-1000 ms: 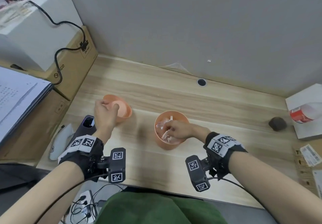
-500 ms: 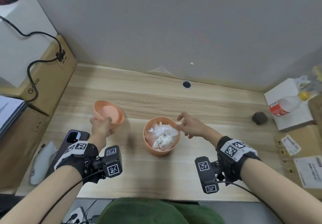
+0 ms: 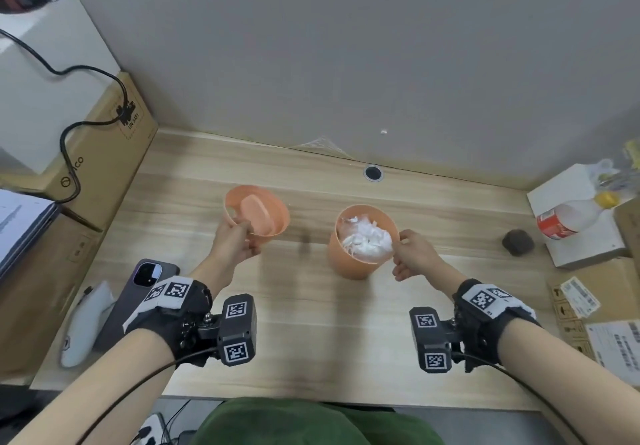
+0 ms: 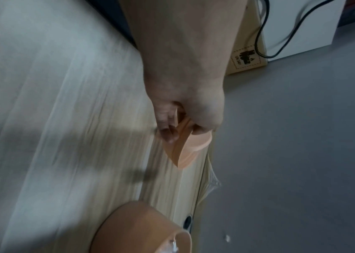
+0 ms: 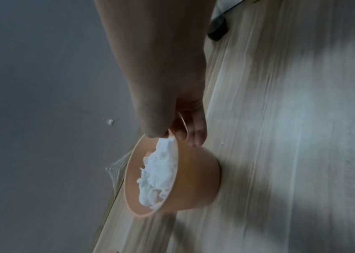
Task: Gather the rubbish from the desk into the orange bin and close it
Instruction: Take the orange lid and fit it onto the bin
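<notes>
Fingers of the left hand (image 3: 236, 244) pinch the near rim of the orange lid (image 3: 258, 209), thumb on one face and fingertips on the other (the left wrist view shows the rim edge wedged between them); lid is off the desk, tilted, its inner flap facing up toward the head camera. Right hand (image 3: 414, 253) has thumb over the rim and fingers curled down the outer wall of the orange bin (image 3: 349, 258), clamping it where it stands upright on the wooden desk (image 3: 311, 323). Key relation: lid sits left of the bin, apart from it with bare desk between, so the coming move is my guess a rightward carry, then flip and level the lid over the round mouth. Left hand is the one that has to travel; right only braces. Bin contents: crumpled white tissue (image 3: 367, 238), heaped about to rim level, possibly proud of it on the near side, so the lid may need a press to seat. Outward from there: phone (image 3: 138, 292) and white mouse (image 3: 81, 327) at the left desk edge, a dark lump (image 3: 517, 242) and a bottle (image 3: 568, 217) lying on a white box far right; I cannot tell whether either is rubbish.
</notes>
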Available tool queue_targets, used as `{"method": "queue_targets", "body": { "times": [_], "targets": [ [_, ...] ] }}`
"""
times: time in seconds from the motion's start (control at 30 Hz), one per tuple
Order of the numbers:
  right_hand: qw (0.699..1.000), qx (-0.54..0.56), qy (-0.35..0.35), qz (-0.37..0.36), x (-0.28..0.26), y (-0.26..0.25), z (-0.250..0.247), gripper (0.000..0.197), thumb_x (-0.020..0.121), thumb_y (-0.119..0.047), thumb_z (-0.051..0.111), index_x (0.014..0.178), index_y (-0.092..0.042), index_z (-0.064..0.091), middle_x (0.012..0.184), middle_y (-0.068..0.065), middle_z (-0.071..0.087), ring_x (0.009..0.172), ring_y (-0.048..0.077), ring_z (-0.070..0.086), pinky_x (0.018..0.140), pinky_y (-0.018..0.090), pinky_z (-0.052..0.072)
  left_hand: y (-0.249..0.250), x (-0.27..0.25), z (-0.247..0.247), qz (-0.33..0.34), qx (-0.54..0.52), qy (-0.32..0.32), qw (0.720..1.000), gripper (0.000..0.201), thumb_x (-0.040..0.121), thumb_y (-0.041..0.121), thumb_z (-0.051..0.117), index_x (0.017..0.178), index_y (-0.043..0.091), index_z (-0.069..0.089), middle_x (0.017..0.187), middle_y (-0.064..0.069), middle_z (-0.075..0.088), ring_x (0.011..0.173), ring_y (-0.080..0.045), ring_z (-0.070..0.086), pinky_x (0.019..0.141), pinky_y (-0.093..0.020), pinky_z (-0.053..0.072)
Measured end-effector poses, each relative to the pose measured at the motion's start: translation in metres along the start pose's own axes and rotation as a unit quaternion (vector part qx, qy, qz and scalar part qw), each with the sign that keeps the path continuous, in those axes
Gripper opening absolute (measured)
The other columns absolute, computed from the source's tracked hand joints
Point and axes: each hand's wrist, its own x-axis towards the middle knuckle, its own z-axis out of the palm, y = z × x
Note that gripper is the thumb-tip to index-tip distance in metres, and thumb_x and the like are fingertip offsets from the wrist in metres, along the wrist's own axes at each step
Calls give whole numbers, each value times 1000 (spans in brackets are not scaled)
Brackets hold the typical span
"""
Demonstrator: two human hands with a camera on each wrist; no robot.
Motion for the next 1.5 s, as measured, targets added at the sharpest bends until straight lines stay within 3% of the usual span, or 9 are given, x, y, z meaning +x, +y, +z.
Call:
{"method": "queue_targets", "body": {
  "times": [0.23,0.33,0.43,0.57,0.7,1.03,1.13,1.3,1.5],
  "targets": [
    [975,68,185,-104,-5,-14,-20,21,91,-35,47,105,-22,54,91,4,59,73,19,51,66,34,42,46,-40,50,39,-14,-148,988,30,86,-5,44,112,9,52,84,-8,52,52,-19,47,45,-27,47],
    [975,135,35,-171,-22,-43,-19,47,87,-53,54,124,-26,50,106,-2,60,89,13,58,75,29,48,60,-59,66,48,0,-230,972,35,78,-3,43,109,8,54,91,-8,59,51,-19,47,46,-28,44],
    [946,241,-134,-169,-40,-65,-19,60,80,-66,54,128,-31,51,130,-2,58,118,19,56,103,49,45,68,-74,74,40,-11,-272,961,25,71,4,45,96,5,50,75,-12,53,49,-18,48,44,-25,42],
    [896,320,-264,-160,-64,-74,-22,70,80,-71,45,131,-25,53,137,17,53,123,36,54,97,59,46,66,-84,79,46,43,-283,957,17,83,7,37,89,2,53,64,-16,60,53,-23,57,46,-26,45],
    [901,334,-238,-143,-83,-71,-26,53,82,-59,54,120,-22,63,114,10,66,98,25,68,83,48,54,56,-83,86,39,49,-261,963,31,92,28,45,108,5,58,81,-16,63,61,-26,66,54,-30,55],
    [865,412,-261,-118,-99,-33,-33,52,90,-63,37,129,-32,54,125,12,51,119,37,52,94,66,44,60,-87,108,246,218,-177,928,19,94,19,50,105,20,66,94,4,71,96,-25,69,79,-45,59],
    [859,429,-269,-70,-94,-22,-34,69,85,-72,32,131,-25,52,133,18,48,120,44,52,92,68,44,66,-94,115,333,225,-211,891,23,97,17,50,101,28,70,90,22,69,93,-10,66,80,-29,54],
    [842,437,-314,-38,-94,-16,-31,75,83,-73,35,128,-17,57,127,18,60,117,44,54,83,58,51,71,-108,129,411,230,-291,833,25,93,3,55,100,20,72,114,7,67,105,-3,64,87,-17,48],
    [856,443,-264,-28,-87,-3,-35,47,87,-53,50,117,-20,65,116,18,64,109,47,56,89,56,42,77,-111,133,350,263,-391,810,34,91,-3,54,117,11,70,133,3,60,125,-1,53,99,-15,44]
  ]
}}
